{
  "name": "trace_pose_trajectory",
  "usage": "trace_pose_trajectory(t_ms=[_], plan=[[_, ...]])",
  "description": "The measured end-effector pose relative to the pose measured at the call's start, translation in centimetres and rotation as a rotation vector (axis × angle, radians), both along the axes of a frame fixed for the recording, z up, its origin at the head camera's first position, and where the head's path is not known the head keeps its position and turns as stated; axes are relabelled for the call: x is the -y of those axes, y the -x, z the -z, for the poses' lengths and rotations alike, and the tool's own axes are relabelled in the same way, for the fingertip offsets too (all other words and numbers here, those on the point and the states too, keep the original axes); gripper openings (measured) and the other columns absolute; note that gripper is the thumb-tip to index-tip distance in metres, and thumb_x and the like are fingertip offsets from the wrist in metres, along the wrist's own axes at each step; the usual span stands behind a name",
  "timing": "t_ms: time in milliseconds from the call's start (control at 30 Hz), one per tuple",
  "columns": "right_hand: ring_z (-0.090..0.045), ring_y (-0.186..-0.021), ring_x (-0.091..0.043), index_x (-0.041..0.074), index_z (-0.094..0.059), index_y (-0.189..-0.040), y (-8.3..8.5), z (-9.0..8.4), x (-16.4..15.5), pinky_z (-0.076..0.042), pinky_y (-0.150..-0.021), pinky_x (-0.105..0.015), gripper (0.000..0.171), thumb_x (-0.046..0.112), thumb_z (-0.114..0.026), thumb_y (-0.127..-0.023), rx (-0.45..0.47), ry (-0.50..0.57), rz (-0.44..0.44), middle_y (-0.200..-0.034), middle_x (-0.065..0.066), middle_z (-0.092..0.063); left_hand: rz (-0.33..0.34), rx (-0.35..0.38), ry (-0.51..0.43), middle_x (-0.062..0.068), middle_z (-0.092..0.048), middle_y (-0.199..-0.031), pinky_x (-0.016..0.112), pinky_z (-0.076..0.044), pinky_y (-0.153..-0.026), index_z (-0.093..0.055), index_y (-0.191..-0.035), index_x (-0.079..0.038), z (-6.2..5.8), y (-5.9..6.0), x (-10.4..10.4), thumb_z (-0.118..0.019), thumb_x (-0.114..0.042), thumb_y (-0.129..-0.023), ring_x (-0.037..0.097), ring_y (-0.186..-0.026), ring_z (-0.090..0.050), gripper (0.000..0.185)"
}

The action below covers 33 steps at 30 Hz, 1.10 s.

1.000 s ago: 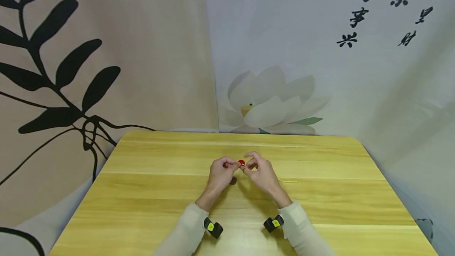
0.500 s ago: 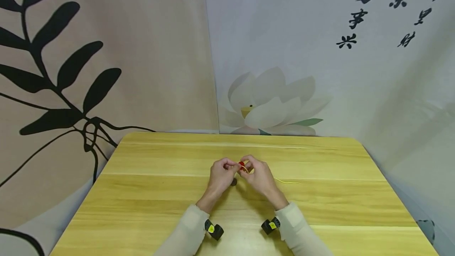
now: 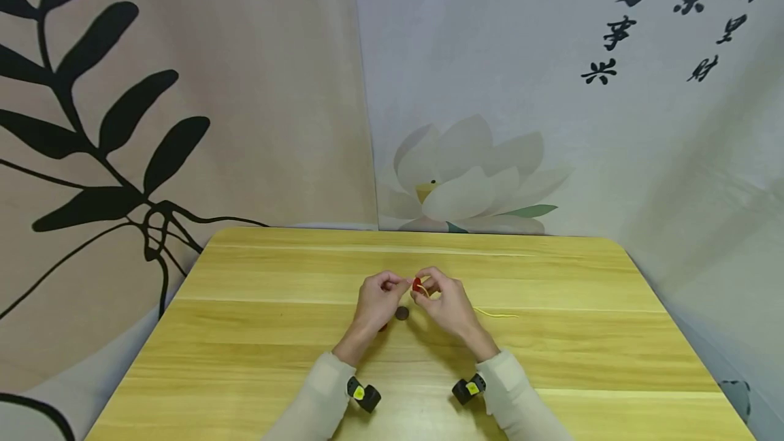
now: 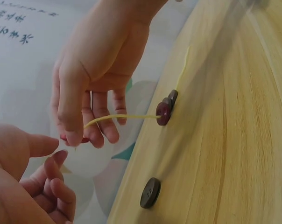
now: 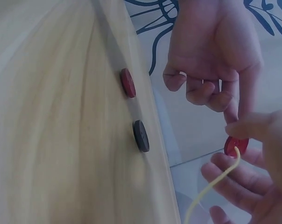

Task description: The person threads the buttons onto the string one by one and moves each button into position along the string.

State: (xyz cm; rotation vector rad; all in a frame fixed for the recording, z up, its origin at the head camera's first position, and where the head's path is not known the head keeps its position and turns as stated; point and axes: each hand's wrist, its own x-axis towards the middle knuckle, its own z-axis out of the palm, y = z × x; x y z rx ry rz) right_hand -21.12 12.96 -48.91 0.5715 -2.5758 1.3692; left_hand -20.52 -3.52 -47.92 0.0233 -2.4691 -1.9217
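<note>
Since a second ago your hands have dropped slightly toward you and drawn closer over the table's middle; the dark button [image 3: 401, 313] is now clear of your left hand's shadow. Your right hand [image 3: 445, 299] pinches the red button [image 3: 417, 284] between thumb and forefinger, held above the table, with the yellow cord [image 5: 215, 186] running from it through your fingers and trailing on the wood to the right [image 3: 497, 314]. Your left hand [image 3: 376, 299] has fingers curled, tips close to the red button; can't tell if it grips anything. A second red button [image 5: 128, 82] lies on the table just beside the dark one, under your left hand; the left wrist view shows buttons already strung on the cord [image 4: 164, 112]. Surface: light yellow wood-grain table [image 3: 257, 332], rounded far corners. Behind it hang a beige cloth with black leaf print [image 3: 122, 121] and a pale cloth with a white lotus [image 3: 465, 175] and black calligraphy [image 3: 667, 12].
</note>
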Motion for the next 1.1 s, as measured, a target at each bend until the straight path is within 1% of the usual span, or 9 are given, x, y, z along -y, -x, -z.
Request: trace_pose_trajectory(t_ms=[67,167,367,567,700,867,1100], plan=[[-0.067,-0.079,-0.017,0.009,-0.064,-0.109,0.01,0.06,-0.1,-0.055,-0.077,-0.044,0.026,0.004,-0.074,-0.086,0.021,0.021,-0.02,-0.085,-0.004,-0.073,0.011,0.006,0.01,0.001,-0.06,-0.076,0.026,-0.043,-0.058,-0.072,-0.088,-0.008,0.08,0.05,0.18,-0.071,-0.024,-0.092,0.014,-0.067,-0.052,0.017],[-0.067,-0.082,-0.019,0.007,-0.064,-0.112,-0.03,0.08,-0.31,-0.054,-0.082,-0.049,0.027,0.003,-0.073,-0.087,0.048,0.042,-0.043,-0.088,-0.005,-0.073,0.031,0.009,0.017,0.002,-0.063,-0.08,0.028,-0.045,-0.063,-0.074,-0.093,-0.009,0.19,0.09,0.33,-0.071,-0.025,-0.092,0.014,-0.07,-0.055,0.016],[-0.067,-0.087,-0.022,0.003,-0.062,-0.117,-0.14,0.0,-0.63,-0.052,-0.087,-0.05,0.03,0.002,-0.07,-0.089,0.088,0.07,-0.073,-0.093,-0.009,-0.074,0.075,-0.004,0.02,0.003,-0.065,-0.085,0.028,-0.047,-0.065,-0.075,-0.1,-0.009,0.35,0.06,0.47,-0.07,-0.025,-0.093,0.015,-0.075,-0.056,0.018],[-0.067,-0.091,-0.022,0.003,-0.061,-0.12,-0.1,-0.01,-0.75,-0.051,-0.088,-0.049,0.03,0.004,-0.069,-0.09,0.128,0.078,-0.081,-0.101,-0.014,-0.073,0.091,-0.009,0.021,0.005,-0.066,-0.088,0.027,-0.046,-0.065,-0.075,-0.101,-0.008,0.47,0.1,0.4,-0.069,-0.025,-0.093,0.015,-0.075,-0.056,0.019],[-0.067,-0.094,-0.022,0.006,-0.062,-0.12,-0.11,-0.11,-0.8,-0.051,-0.089,-0.048,0.03,0.007,-0.069,-0.091,0.146,0.078,-0.081,-0.102,-0.011,-0.074,0.096,-0.004,0.028,0.004,-0.066,-0.088,0.026,-0.046,-0.064,-0.075,-0.101,-0.008,0.44,0.03,0.3,-0.069,-0.024,-0.093,0.014,-0.076,-0.056,0.019],[-0.066,-0.094,-0.022,0.014,-0.062,-0.118,-0.17,-0.11,-0.81,-0.05,-0.089,-0.046,0.028,0.007,-0.069,-0.091,0.148,0.081,-0.084,-0.102,-0.011,-0.074,0.098,-0.01,0.026,0.004,-0.065,-0.086,0.027,-0.046,-0.065,-0.074,-0.098,-0.007,0.29,-0.08,0.2,-0.069,-0.022,-0.094,0.015,-0.076,-0.054,0.017],[-0.066,-0.093,-0.021,0.014,-0.062,-0.117,-0.19,-0.2,-0.79,-0.05,-0.088,-0.046,0.027,0.008,-0.07,-0.091,0.15,0.076,-0.08,-0.101,-0.012,-0.074,0.093,-0.015,0.035,0.004,-0.064,-0.084,0.029,-0.045,-0.067,-0.074,-0.095,-0.006,0.3,-0.07,0.17,-0.069,-0.02,-0.093,0.015,-0.074,-0.053,0.015]])
